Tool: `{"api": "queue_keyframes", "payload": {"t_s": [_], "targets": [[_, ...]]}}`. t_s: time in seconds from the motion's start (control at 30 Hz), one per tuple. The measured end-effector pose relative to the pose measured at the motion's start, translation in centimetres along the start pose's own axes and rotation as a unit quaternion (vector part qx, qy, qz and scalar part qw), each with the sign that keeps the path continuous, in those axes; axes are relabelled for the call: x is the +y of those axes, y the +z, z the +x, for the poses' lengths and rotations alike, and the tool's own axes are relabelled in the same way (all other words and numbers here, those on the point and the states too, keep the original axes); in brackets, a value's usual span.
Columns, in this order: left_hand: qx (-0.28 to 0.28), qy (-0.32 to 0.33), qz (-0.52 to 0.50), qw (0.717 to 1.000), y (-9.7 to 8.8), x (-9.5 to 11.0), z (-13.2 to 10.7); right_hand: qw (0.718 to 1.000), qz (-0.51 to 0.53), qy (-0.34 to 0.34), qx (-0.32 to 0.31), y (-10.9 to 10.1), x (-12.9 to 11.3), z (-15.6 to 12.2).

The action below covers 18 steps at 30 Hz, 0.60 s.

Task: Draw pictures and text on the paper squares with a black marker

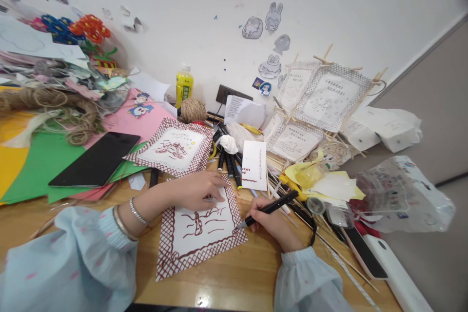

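Note:
A white paper sheet [199, 226] with a dark red cross-hatched border and brown branch lines lies on the wooden table [234, 278]. My left hand [197, 190] rests flat on its top edge, fingers stretched out, pressing it down. My right hand [272, 224] is closed round a black marker [268, 208], whose tip touches the sheet's right edge. A second sheet with the same border [173, 148] lies just behind.
A black tablet [97, 160] sits on green and pink paper at the left beside tangled twine [66, 112]. Loose markers [228, 158], a white card [255, 165], a twine ball [192, 109], a yellow bottle [184, 85], stick-framed paper panels [321, 100] and a plastic bag [398, 195] crowd the back and right.

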<state>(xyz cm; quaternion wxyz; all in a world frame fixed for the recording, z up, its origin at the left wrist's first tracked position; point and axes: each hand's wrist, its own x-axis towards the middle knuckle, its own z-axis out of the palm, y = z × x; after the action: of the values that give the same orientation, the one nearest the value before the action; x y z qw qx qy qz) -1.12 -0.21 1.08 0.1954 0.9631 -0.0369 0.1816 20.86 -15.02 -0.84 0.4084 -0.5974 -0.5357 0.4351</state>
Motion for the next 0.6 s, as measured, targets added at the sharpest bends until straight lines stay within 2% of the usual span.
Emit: {"api": "queue_keyframes", "payload": {"t_s": [0.27, 0.33, 0.4, 0.5, 0.6], "targets": [[0.013, 0.004, -0.007, 1.0, 0.2, -0.2, 0.0, 0.999, 0.038, 0.005, 0.007, 0.2, -0.3, 0.0], [0.013, 0.006, -0.011, 1.0, 0.1, -0.2, 0.0, 0.997, 0.072, -0.014, 0.031, 0.1, -0.2, 0.2], [0.016, -0.002, -0.014, 1.0, -0.1, -0.3, 0.1, 0.989, 0.111, -0.052, 0.083, -0.2, -0.1, 0.6], [0.036, -0.057, -0.003, 0.998, -0.7, -0.9, -0.1, 0.973, 0.126, -0.095, 0.168, -0.8, 0.2, 1.3], [0.047, -0.161, 0.038, 0.985, -1.4, -1.9, -0.7, 0.967, 0.113, -0.112, 0.2, -1.3, 0.5, 1.7]]}}
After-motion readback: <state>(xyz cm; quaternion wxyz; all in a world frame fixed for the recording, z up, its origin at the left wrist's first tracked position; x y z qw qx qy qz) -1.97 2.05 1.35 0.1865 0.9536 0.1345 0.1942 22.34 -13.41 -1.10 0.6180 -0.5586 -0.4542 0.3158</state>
